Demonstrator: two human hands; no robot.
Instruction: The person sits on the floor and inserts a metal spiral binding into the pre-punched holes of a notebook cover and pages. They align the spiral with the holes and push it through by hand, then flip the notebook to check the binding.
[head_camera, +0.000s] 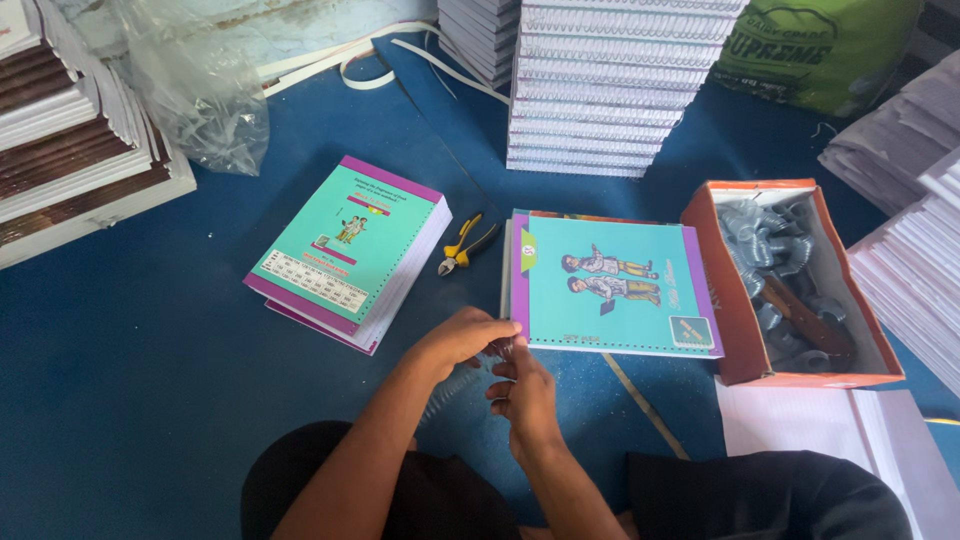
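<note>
Head view looks down on a blue floor (120, 360) where the person sits. Biggest of all, at twelve o'clock, stands a tall stack of spiral-bound notebooks (600, 85). At nine o'clock a pile of brown-edged books (70, 130) rises, with a crumpled clear plastic bag (195, 85) beside it. At three o'clock, stacks of white paper blocks (905, 260) lean along the edge. Just inside them sits an open orange cardboard box (735, 290) filled with grey wire coils (785, 270).

Centre frame, the teal notebook with a purple spine strip (612, 285) lies flat, touching the box's left wall. A second teal-covered unbound book (350, 245) lies at ten o'clock from the hands, well apart. Between the two books rest yellow-handled cutting pliers (462, 245).

The left hand (455, 340) is curled, fingertips pressed at the notebook's lower left corner. The right hand (525, 395), at six o'clock from that corner, pinches a thin wire coil (508, 350) between its fingertips; the coil is small and partly hidden, so its full length cannot be told.
</note>
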